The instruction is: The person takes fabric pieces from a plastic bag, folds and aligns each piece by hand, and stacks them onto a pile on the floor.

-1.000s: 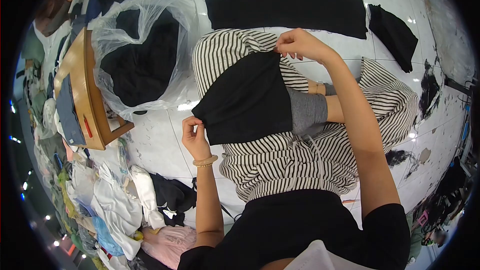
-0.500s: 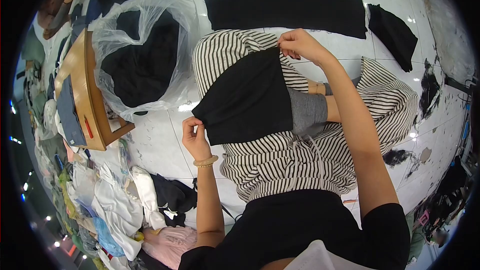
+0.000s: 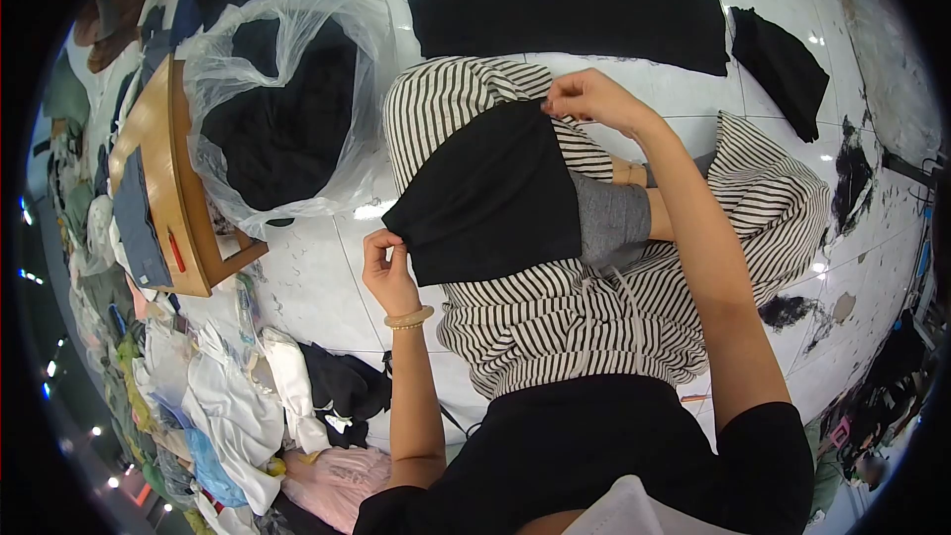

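From where I stand, the work in hand looks like holding a cloth out flat: the black cloth point(image 3: 495, 193) lies across the seated person's striped trousers point(image 3: 555, 327), stretched between two corners. The left hand point(image 3: 389, 267) pinches the lower left corner between thumb and fingers, and the right hand point(image 3: 599, 99) has its fingertips closed on the upper right corner. Both grips are narrow, with only the edge of the fabric in them. I'd judge that any move from here calls for even tension from both hands, so the corners don't slip and the cloth doesn't crease. The floor point(image 3: 312, 287) is pale, glossy tile, marked with dark smudges on the right. Just beyond the knees lies a large black panel point(image 3: 565, 0), with a smaller black piece point(image 3: 780, 69) near its right end. To the left, a clear plastic bag point(image 3: 371, 59) gapes around dark fabric point(image 3: 277, 149), next to a low wooden stand point(image 3: 185, 208) bearing a blue-grey cloth point(image 3: 139, 223). Nearer, on that same side, sprawls a heap of clothes point(image 3: 228, 396) in mixed colours.
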`<act>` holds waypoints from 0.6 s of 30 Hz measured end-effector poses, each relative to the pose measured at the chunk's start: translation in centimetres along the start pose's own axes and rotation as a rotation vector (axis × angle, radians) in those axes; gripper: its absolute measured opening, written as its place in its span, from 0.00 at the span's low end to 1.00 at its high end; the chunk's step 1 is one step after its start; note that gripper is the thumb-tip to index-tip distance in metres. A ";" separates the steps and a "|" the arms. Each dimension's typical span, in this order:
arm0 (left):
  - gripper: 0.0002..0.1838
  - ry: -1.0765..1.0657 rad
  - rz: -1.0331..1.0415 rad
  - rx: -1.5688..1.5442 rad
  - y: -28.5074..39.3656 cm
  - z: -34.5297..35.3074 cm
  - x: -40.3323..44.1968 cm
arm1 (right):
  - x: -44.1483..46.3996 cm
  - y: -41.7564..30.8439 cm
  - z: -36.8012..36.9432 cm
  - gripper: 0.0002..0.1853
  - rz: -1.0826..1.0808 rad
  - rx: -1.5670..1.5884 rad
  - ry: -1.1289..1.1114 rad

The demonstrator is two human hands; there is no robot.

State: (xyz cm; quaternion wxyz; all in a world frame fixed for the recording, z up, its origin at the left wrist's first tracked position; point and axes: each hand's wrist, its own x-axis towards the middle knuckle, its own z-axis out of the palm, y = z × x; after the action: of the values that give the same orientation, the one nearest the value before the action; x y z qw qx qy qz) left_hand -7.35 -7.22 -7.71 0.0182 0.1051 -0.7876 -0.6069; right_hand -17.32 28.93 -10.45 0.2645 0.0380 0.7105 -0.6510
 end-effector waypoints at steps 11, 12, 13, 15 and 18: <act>0.05 0.013 -0.083 -0.077 -1.0 -0.3 0.0 | -2.8 -5.5 2.8 0.31 -0.286 0.773 0.025; 0.06 0.030 -0.142 -0.112 -1.0 -0.3 -0.1 | -2.3 -5.9 1.6 0.33 -0.451 1.014 -0.028; 0.06 0.039 -0.134 -0.111 -0.3 0.1 -0.2 | -2.1 -7.1 0.4 0.36 -0.615 1.256 -0.089; 0.13 0.096 -0.215 -0.262 1.2 0.8 -0.2 | -2.5 -7.8 0.2 0.34 -0.615 1.256 -0.029; 0.18 0.072 -0.411 -0.298 1.1 0.2 -0.5 | -2.9 -7.0 1.3 0.28 -0.096 0.381 -0.540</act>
State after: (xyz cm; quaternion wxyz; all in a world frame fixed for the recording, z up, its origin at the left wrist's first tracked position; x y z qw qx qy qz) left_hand -7.09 -6.73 -6.68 -0.0625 0.2807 -0.6505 -0.7030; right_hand -17.18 27.55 -2.90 0.4004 -0.1206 0.4811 -0.7705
